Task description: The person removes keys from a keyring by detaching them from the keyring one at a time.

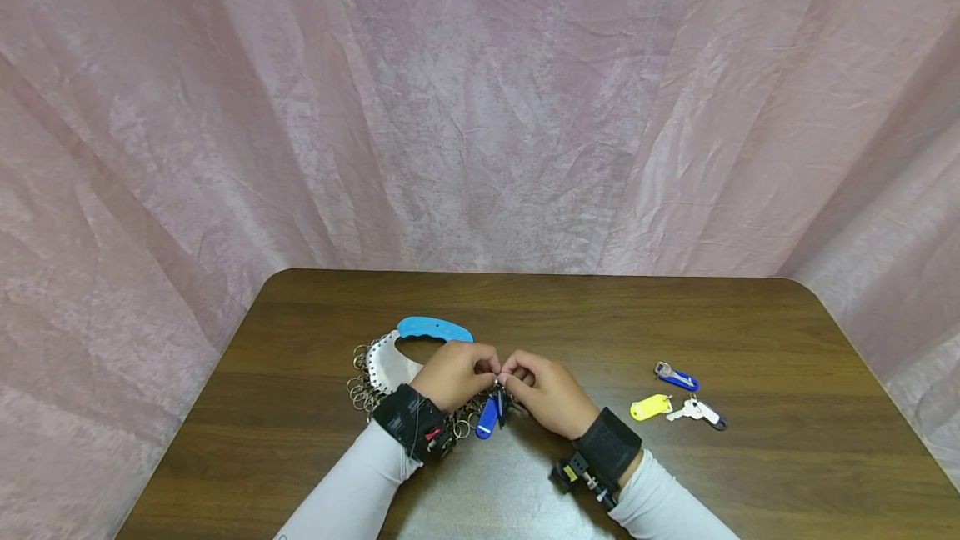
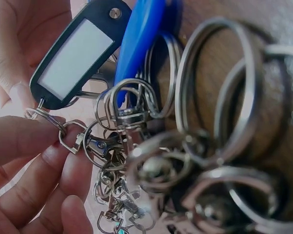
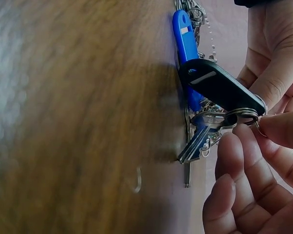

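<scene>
My left hand point(image 1: 450, 375) and right hand point(image 1: 553, 397) meet fingertip to fingertip above the table's middle. In the left wrist view, my left fingers point(image 2: 49, 165) pinch a small swivel clasp point(image 2: 74, 138) by its loop. My right fingers point(image 3: 278, 131) pinch the split ring point(image 3: 245, 115) of a black key tag point(image 3: 227, 87), and keys point(image 3: 196, 141) hang from that ring. Beside it hangs a blue key tag point(image 3: 187, 41). Under my left hand lies a curved white key holder point(image 1: 390, 367) with a blue handle point(image 1: 435, 328) and many rings along its edge; my hand partly covers it.
To the right on the wooden table point(image 1: 570, 307) lie a yellow key tag point(image 1: 650, 407), a blue key tag point(image 1: 677, 377) and a dark key tag with keys point(image 1: 697, 412). A pink curtain point(image 1: 480, 107) hangs behind the far edge.
</scene>
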Demonstrator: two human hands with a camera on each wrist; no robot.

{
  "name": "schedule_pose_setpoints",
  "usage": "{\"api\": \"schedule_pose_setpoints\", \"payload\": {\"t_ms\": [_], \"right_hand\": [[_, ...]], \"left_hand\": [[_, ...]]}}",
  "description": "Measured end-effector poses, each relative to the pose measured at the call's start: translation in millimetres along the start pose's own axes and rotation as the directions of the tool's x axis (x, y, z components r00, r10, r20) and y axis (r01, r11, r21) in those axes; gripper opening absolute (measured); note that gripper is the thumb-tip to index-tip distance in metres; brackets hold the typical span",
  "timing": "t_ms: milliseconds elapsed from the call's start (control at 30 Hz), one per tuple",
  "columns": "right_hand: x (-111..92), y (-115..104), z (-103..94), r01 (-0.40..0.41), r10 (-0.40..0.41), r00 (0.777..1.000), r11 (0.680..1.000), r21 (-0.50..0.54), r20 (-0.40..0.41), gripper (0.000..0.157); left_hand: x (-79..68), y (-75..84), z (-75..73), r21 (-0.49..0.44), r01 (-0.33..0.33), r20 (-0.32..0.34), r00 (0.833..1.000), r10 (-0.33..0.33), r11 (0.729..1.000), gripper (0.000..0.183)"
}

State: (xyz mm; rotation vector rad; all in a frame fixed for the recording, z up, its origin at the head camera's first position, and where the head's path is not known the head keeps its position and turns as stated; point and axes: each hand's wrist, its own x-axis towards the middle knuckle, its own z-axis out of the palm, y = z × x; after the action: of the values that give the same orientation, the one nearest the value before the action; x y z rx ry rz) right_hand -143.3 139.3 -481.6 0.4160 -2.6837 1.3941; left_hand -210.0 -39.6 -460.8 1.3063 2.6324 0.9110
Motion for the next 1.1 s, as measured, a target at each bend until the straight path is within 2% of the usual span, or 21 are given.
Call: {"api": "schedule_pose_setpoints", "payload": {"t_ms": [267,800,1100], "right_hand": [[-0.8,-0.3,-0.1,-0.012,0.012,1.000,1.000,0.002,0.000,0.006],[-0.6,0.7,-0.6,-0.036,0.036,0.999,0.999,-0.010,-0.004,0.004],[0.0,-0.8,-0.6,-0.010,0.010,1.000,0.999,0.051,-0.001,0.004]], "left_hand": [[0.5,1.3,-0.9,-0.008,0.013,0.020,1.000,-0.012,1.000,0.011],[1.7,1.6,-1.3,-0.025,0.030,0.018,0.999,-0.029,0.999,0.015],[1.1,-0.8,0.9,-0.028,0.060,0.002,0.998,-0.060,0.998,0.013]]}}
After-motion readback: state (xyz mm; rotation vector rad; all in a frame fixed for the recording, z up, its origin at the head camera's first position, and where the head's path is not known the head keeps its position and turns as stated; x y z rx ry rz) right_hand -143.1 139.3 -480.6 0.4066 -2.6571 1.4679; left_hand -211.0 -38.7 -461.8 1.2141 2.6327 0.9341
